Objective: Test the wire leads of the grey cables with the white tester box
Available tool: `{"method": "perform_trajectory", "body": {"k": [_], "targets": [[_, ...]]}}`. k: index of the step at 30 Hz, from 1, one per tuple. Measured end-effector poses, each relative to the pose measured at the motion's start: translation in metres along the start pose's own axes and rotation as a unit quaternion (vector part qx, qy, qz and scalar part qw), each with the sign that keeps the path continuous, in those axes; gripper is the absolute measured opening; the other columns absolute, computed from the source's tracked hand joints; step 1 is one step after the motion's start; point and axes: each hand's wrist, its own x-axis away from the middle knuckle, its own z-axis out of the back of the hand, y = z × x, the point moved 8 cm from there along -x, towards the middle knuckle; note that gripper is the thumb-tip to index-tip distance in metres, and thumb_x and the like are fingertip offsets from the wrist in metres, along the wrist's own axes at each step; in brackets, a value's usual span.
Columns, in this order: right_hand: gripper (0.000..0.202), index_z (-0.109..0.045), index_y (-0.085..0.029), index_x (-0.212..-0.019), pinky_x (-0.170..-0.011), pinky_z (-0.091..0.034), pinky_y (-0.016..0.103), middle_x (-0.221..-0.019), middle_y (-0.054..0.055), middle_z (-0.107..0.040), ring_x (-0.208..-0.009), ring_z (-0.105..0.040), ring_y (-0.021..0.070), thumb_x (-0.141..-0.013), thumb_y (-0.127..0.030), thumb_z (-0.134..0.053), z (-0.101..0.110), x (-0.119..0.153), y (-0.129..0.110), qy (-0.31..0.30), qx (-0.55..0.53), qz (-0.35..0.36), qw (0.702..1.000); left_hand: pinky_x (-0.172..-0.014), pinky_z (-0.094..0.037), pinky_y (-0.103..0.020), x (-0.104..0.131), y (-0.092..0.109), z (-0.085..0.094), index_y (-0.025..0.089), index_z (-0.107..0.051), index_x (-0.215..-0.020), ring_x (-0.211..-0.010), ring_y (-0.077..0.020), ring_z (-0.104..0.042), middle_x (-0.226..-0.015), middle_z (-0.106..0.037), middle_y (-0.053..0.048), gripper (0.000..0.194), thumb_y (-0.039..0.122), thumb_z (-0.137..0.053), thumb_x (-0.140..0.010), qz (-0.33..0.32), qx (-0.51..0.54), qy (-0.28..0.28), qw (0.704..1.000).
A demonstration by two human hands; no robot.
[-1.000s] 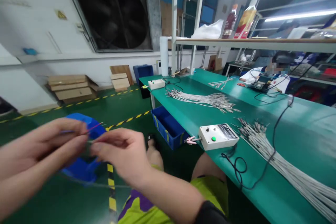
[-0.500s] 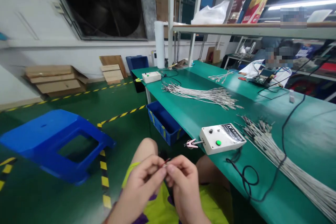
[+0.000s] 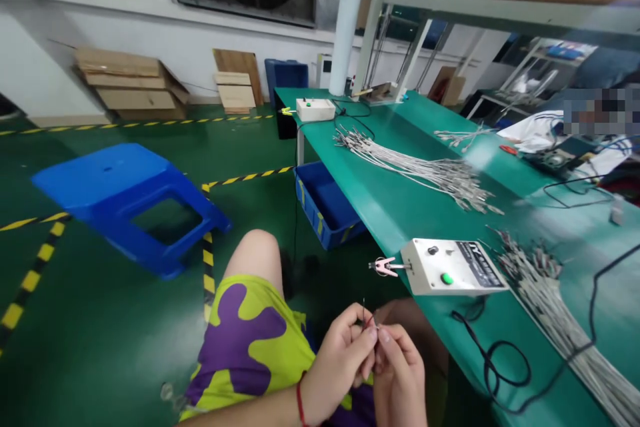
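Note:
Close together above my lap, my left hand (image 3: pixel 341 353) and my right hand (image 3: pixel 401 363) pinch thin wires (image 3: pixel 365 309) between thumbs and fingertips. One dark strand sticks up past the fingers and a bit of red shows beside it; the rest is hidden in the hands. Past my fingertips, at the table's near edge, is a pale box (image 3: pixel 453 267) with a green button and a pink clip (image 3: pixel 387 267) on its side. A blurred cable end with a clear connector (image 3: pixel 169 392) hangs by my left thigh.
On the green table (image 3: pixel 400 207) lie a near bundle of pale cables (image 3: pixel 545 293), a farther bundle (image 3: pixel 415 167), a black cord (image 3: pixel 500 373) and a second box (image 3: pixel 315 109). A blue bin (image 3: pixel 327 213) is beneath. A blue stool (image 3: pixel 115 180) stands left. Across the table is another person.
The view has tilted down and turned left, so surroundings appear shifted right. Both hands keep their pinch on the wires, and a dark strand now shows above the fingers.

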Motion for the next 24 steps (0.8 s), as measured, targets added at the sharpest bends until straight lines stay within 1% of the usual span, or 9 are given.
{"method": "perform_trajectory", "body": {"k": [4,6,9,13,17,20,24], "targets": [[0.038,-0.073,-0.018,-0.075,-0.049,-0.035,0.022,-0.061,-0.003,-0.053,-0.054,-0.042,0.0098,-0.073,-0.050,-0.093,0.015,0.008,0.001,-0.010,0.022,0.010,1.000,-0.039,-0.020,-0.017,0.011,-0.010,-0.004,0.021,-0.053,-0.094,-0.038,-0.0065,-0.034,-0.051,-0.052,0.008,0.029,0.044,-0.068,-0.102,-0.008,-0.005,-0.001,1.000],[0.040,-0.073,-0.018,-0.073,-0.049,-0.036,0.023,-0.059,-0.003,-0.053,-0.053,-0.042,0.0103,-0.071,-0.051,-0.094,0.017,0.011,0.001,-0.019,0.019,0.011,1.000,-0.039,-0.020,-0.017,0.014,-0.012,-0.005,0.021,-0.053,-0.093,-0.037,-0.0063,-0.033,-0.050,-0.051,0.009,0.028,0.043,-0.069,-0.101,-0.008,-0.006,-0.005,1.000],[0.040,-0.072,-0.018,-0.072,-0.049,-0.036,0.024,-0.058,-0.003,-0.051,-0.052,-0.043,0.0114,-0.072,-0.052,-0.094,0.013,0.014,0.001,-0.032,0.010,0.015,0.999,-0.038,-0.021,-0.016,0.019,-0.011,-0.006,0.022,-0.053,-0.093,-0.037,-0.0062,-0.030,-0.050,-0.049,0.010,0.028,0.043,-0.069,-0.100,-0.009,-0.001,0.000,1.000],[0.039,-0.071,-0.018,-0.072,-0.050,-0.035,0.024,-0.059,-0.003,-0.050,-0.053,-0.043,0.0110,-0.076,-0.050,-0.092,0.000,0.017,0.004,-0.048,0.001,0.024,0.999,-0.038,-0.019,-0.016,0.024,-0.006,-0.003,0.023,-0.051,-0.092,-0.039,-0.0069,-0.029,-0.051,-0.047,0.010,0.031,0.046,-0.071,-0.097,-0.020,0.017,0.026,0.999],[0.037,-0.071,-0.018,-0.074,-0.050,-0.034,0.024,-0.060,-0.003,-0.053,-0.054,-0.045,0.0116,-0.077,-0.049,-0.091,-0.008,0.019,0.004,-0.071,-0.001,0.027,0.997,-0.038,-0.021,-0.017,0.024,-0.003,-0.001,0.024,-0.050,-0.090,-0.040,-0.0082,-0.033,-0.052,-0.046,0.009,0.038,0.051,-0.076,-0.092,-0.033,0.039,0.031,0.998],[0.038,-0.070,-0.019,-0.074,-0.051,-0.036,0.024,-0.060,-0.003,-0.053,-0.054,-0.044,0.0112,-0.076,-0.050,-0.091,-0.006,0.019,-0.002,-0.070,-0.003,0.040,0.997,-0.036,-0.020,-0.017,0.023,-0.004,-0.006,0.024,-0.051,-0.092,-0.041,-0.0098,-0.036,-0.052,-0.046,0.009,0.037,0.050,-0.077,-0.090,-0.032,0.043,0.016,0.998],[0.044,-0.070,-0.018,-0.071,-0.050,-0.036,0.023,-0.056,-0.004,-0.050,-0.051,-0.044,0.0105,-0.069,-0.055,-0.094,0.002,0.022,-0.010,-0.060,0.001,0.064,0.996,-0.035,-0.020,-0.017,0.027,-0.005,-0.017,0.024,-0.051,-0.092,-0.041,-0.0091,-0.033,-0.052,-0.046,0.009,0.038,0.050,-0.079,-0.089,-0.031,0.031,-0.004,0.999]]}}
